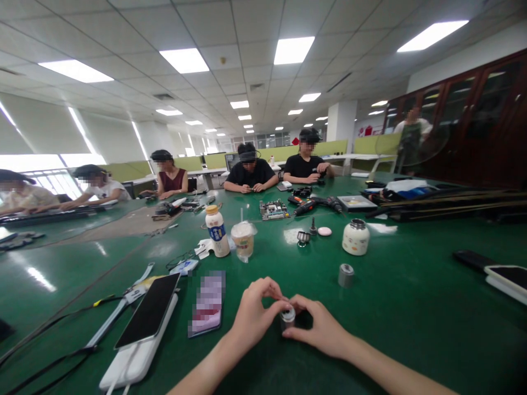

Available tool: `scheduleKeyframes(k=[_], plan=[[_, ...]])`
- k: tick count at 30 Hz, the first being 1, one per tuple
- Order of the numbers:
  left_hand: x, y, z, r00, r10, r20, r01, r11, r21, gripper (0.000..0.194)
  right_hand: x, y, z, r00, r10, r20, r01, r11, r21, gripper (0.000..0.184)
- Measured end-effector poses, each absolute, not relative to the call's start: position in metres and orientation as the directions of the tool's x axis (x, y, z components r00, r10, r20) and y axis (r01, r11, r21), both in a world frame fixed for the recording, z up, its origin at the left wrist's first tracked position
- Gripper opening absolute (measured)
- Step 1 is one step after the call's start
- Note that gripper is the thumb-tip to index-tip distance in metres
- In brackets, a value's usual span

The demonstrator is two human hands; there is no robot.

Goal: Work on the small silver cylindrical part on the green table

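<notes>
A small grey metal cylinder [287,325] stands upright on the green table, in front of me. My right hand [316,322] grips it from the right, thumb low on its side and fingers curled behind. At its top rim, my left hand [258,311] is closed in a pinch, thumb and fingertips together. Whether a small part sits in that pinch is too fine to make out. Dark openings show in the cylinder's top face. Further off to the right, a similar grey metal cylinder [346,276] stands on its own.
Left of my hands lie a phone [208,303] and another phone [149,310] on a white power bank [142,359] with cables. Beyond stand a bottle [217,231], a lidded cup [242,241] and a white jar [356,237]. A circuit board [274,209] and power drills [315,205] lie farther back. Several people sit around.
</notes>
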State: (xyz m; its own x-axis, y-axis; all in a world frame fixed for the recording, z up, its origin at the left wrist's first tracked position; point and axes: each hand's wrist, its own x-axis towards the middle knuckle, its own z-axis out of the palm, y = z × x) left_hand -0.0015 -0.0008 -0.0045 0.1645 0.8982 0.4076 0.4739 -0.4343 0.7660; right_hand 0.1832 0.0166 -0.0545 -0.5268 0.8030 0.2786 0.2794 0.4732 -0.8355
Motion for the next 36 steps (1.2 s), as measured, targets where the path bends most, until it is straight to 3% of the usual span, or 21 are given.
scheduleKeyframes(k=[6, 13, 17, 24, 36], plan=[[-0.006, -0.002, 0.000, 0.241, 0.878, 0.413, 0.579, -0.471, 0.665, 0.020, 0.183, 0.014, -0.050, -0.536, 0.794, 0.288, 0.250, 0.475, -0.844, 0.031], [-0.006, -0.005, 0.005, 0.365, 0.844, 0.393, 0.569, -0.536, 0.623, 0.015, 0.182, 0.014, -0.050, -0.522, 0.802, 0.290, 0.248, 0.468, -0.848, 0.031], [-0.014, -0.004, 0.016, 0.414, 0.815, 0.405, 0.571, -0.579, 0.581, 0.026, 0.182, 0.014, -0.049, -0.532, 0.794, 0.296, 0.216, 0.465, -0.859, 0.033], [-0.016, -0.002, 0.018, 0.442, 0.832, 0.336, 0.564, -0.549, 0.617, 0.034, 0.183, 0.014, -0.048, -0.539, 0.785, 0.306, 0.224, 0.483, -0.846, 0.030], [-0.010, -0.004, 0.010, 0.409, 0.823, 0.395, 0.586, -0.569, 0.577, 0.019, 0.182, 0.013, -0.047, -0.534, 0.796, 0.286, 0.243, 0.469, -0.849, 0.032]])
